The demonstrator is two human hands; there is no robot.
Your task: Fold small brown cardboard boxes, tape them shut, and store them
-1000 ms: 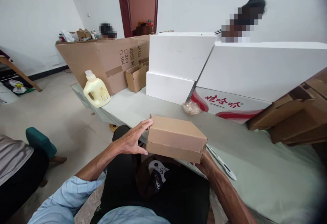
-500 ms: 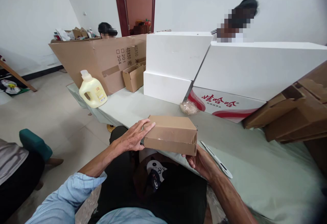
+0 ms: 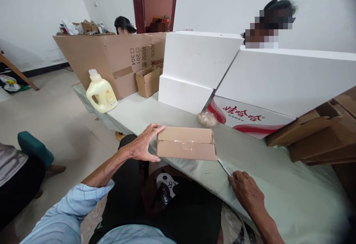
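Note:
A small brown cardboard box [image 3: 185, 150] rests near the front edge of the cloth-covered table [image 3: 236, 155], its taped seam turned toward me. My left hand [image 3: 146, 144] grips the box's left end, thumb low and fingers over the top edge. To the right of the box, my right hand [image 3: 246, 188] is closed around a slim white utility knife [image 3: 226, 168]. The knife's tip points up and left, close to the box's lower right corner; whether it touches the box I cannot tell.
Crumpled clear plastic [image 3: 207, 119] lies behind the box. White boxes [image 3: 200, 60], a red-and-white printed carton [image 3: 247, 116] and a large brown carton [image 3: 111, 62] line the back. A yellow jug [image 3: 102, 94] stands left; folded cardboard [image 3: 311, 132] stands right. Two people sit beyond.
My right hand has left the box and picked up the utility knife from the table. The box has been tilted so its taped seam faces me, with my left hand still on it.

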